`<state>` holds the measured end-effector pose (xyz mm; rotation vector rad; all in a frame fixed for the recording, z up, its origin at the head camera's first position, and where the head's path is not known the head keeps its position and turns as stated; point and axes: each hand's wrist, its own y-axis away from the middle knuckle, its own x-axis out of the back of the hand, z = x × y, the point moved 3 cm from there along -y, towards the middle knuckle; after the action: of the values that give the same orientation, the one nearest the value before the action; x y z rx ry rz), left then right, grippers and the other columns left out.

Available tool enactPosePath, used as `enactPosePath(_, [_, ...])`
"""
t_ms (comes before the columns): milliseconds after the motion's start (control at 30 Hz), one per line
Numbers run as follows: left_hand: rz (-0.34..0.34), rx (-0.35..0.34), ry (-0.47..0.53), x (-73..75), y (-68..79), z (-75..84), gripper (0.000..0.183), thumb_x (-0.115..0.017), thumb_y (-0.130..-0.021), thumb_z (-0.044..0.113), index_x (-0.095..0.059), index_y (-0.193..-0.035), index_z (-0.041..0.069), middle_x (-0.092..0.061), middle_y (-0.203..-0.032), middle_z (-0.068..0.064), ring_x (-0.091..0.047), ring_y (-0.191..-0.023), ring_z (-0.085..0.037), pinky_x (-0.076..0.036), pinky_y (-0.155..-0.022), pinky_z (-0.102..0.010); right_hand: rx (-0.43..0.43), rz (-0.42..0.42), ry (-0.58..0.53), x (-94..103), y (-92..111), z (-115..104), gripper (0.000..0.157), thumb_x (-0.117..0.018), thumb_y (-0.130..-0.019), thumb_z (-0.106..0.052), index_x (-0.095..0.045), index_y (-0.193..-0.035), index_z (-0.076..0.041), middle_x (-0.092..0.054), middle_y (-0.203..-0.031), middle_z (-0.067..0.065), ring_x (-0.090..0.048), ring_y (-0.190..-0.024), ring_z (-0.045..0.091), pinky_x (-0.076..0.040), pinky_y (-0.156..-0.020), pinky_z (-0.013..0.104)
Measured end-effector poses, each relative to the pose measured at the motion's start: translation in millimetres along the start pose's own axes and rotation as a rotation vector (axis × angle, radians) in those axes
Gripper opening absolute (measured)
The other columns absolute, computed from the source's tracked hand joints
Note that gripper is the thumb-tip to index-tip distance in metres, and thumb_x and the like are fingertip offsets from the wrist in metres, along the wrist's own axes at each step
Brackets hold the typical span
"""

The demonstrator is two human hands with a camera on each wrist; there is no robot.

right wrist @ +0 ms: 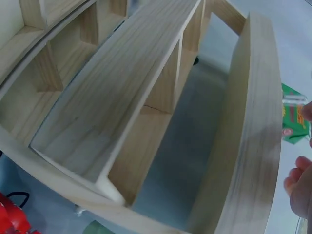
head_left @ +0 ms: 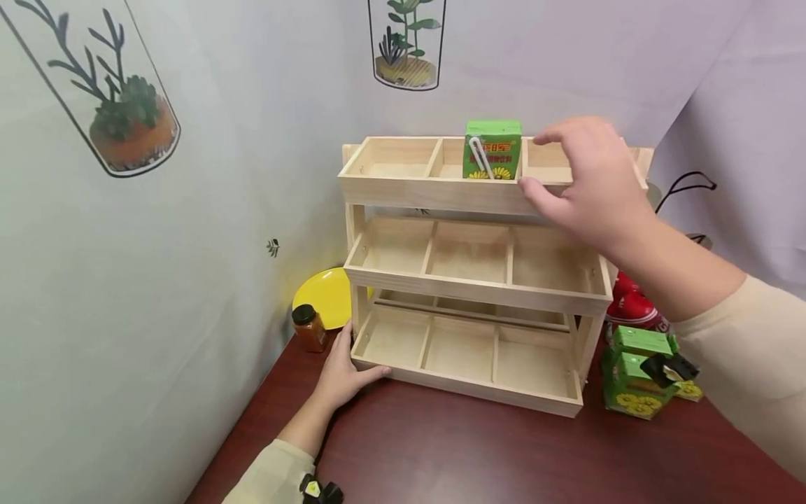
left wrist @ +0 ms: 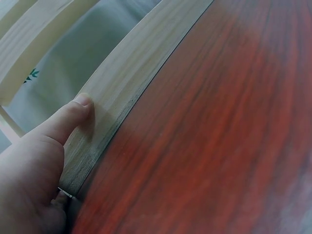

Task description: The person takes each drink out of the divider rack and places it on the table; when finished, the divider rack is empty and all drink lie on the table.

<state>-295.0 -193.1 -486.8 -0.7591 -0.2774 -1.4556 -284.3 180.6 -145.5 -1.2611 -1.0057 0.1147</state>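
A three-tier wooden shelf rack point(head_left: 469, 196) stands on the table, each tier split into three compartments. A green drink carton point(head_left: 493, 150) with a white straw on its front stands in the top tier's middle compartment. My right hand point(head_left: 592, 178) is just right of that carton, over the top tier's right compartment, fingers and thumb apart with nothing between them. At the bottom tier's left corner, my left hand point(head_left: 343, 371) grips the rack. Its thumb point(left wrist: 75, 112) presses the front board point(left wrist: 122, 83), and the other fingers reach round the side, mostly hidden.
More green cartons point(head_left: 639, 378) stand on the table right of the rack, with red packaging point(head_left: 632, 308) behind them. To the left are a yellow plate point(head_left: 327, 294) against the wall and a small black-lidded jar point(head_left: 308, 329). The dark red table point(head_left: 466, 448) extends in front.
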Motion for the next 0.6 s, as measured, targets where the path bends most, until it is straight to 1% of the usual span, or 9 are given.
enactPosePath(100, [0.008,-0.008,-0.003,0.5,-0.7,1.2,0.125,-0.084,-0.056,0.064,-0.016,-0.155,0.028,-0.039,-0.142,-0.006,-0.045,-0.125,-0.024,-0.037,-0.101,-0.051,-0.069,-0.081,0.005,-8.1,-9,-1,0.052,-0.071,-0.084,-0.021,-0.054,-0.127,0.002,-0.057,-0.123,0.019,-0.046,-0.12,0.037,-0.029,-0.106,0.046])
enactPosePath(200, [0.007,-0.022,-0.009,1.0,-1.4,1.4,0.124,-0.085,-0.057,0.063,-0.016,-0.155,0.028,-0.04,-0.141,-0.007,-0.045,-0.124,-0.023,-0.038,-0.1,-0.051,-0.158,-0.161,-0.006,-16.1,-19,-1,0.062,-0.068,-0.088,-0.027,-0.044,-0.14,-0.002,-0.05,-0.136,0.018,-0.041,-0.13,0.034,-0.025,-0.111,0.045])
enactPosePath(233, [0.006,-0.025,-0.009,1.1,-1.4,1.4,0.124,-0.085,-0.057,0.063,-0.016,-0.155,0.027,-0.04,-0.141,-0.007,-0.045,-0.124,-0.024,-0.038,-0.1,-0.051,-0.187,-0.186,-0.02,-18.8,-22,-1,0.063,-0.066,-0.09,-0.028,-0.041,-0.142,-0.003,-0.049,-0.138,0.017,-0.04,-0.13,0.033,-0.025,-0.11,0.046])
enactPosePath(300, [0.007,-0.019,-0.007,0.8,-1.2,1.1,0.124,-0.085,-0.057,0.063,-0.016,-0.155,0.028,-0.04,-0.142,-0.007,-0.045,-0.124,-0.023,-0.037,-0.1,-0.051,-0.258,-0.239,-0.056,-24.6,-24,0,0.066,-0.064,-0.092,-0.029,-0.034,-0.147,-0.008,-0.049,-0.137,0.018,-0.051,-0.117,0.034,-0.037,-0.101,0.047])
enactPosePath(367, [0.005,-0.011,-0.012,1.4,-1.0,1.4,0.126,-0.084,-0.056,0.064,-0.015,-0.155,0.026,-0.038,-0.143,-0.007,-0.043,-0.126,-0.024,-0.036,-0.101,-0.051,-0.322,-0.274,-0.086,-28.7,-24,2,0.066,-0.062,-0.093,-0.029,-0.03,-0.15,-0.014,-0.052,-0.135,0.018,-0.058,-0.097,0.033,-0.045,-0.086,0.045])
enactPosePath(400, [0.003,-0.007,-0.015,1.3,-0.9,1.1,0.126,-0.084,-0.056,0.064,-0.015,-0.155,0.026,-0.038,-0.144,-0.007,-0.042,-0.127,-0.024,-0.036,-0.102,-0.051,-0.346,-0.28,-0.099,-30.0,-23,2,0.065,-0.062,-0.094,-0.028,-0.03,-0.15,-0.016,-0.054,-0.133,0.018,-0.059,-0.086,0.031,-0.047,-0.078,0.043])
enactPosePath(467, [0.005,0.0,-0.019,0.8,-0.8,0.3,0.127,-0.084,-0.056,0.065,-0.015,-0.155,0.025,-0.037,-0.145,-0.007,-0.041,-0.128,-0.024,-0.035,-0.103,-0.05,-0.38,-0.276,-0.113,-31.3,-21,4,0.064,-0.062,-0.094,-0.027,-0.03,-0.149,-0.021,-0.057,-0.13,0.016,-0.054,-0.07,0.027,-0.044,-0.066,0.038])
enactPosePath(567, [0.007,0.0,-0.016,0.3,-0.6,-0.3,0.127,-0.084,-0.056,0.065,-0.016,-0.155,0.024,-0.037,-0.145,-0.007,-0.041,-0.128,-0.024,-0.035,-0.103,-0.05,-0.397,-0.258,-0.115,-30.8,-21,5,0.061,-0.061,-0.095,-0.025,-0.032,-0.148,-0.022,-0.059,-0.13,0.012,-0.054,-0.069,0.025,-0.042,-0.064,0.037])
enactPosePath(600, [0.008,0.003,-0.014,0.5,-0.5,-0.7,0.127,-0.084,-0.056,0.065,-0.016,-0.155,0.024,-0.037,-0.145,-0.007,-0.042,-0.128,-0.024,-0.035,-0.103,-0.05,-0.401,-0.254,-0.126,-31.2,-21,5,0.062,-0.062,-0.094,-0.024,-0.032,-0.148,-0.021,-0.06,-0.128,0.011,-0.055,-0.074,0.024,-0.042,-0.066,0.036])
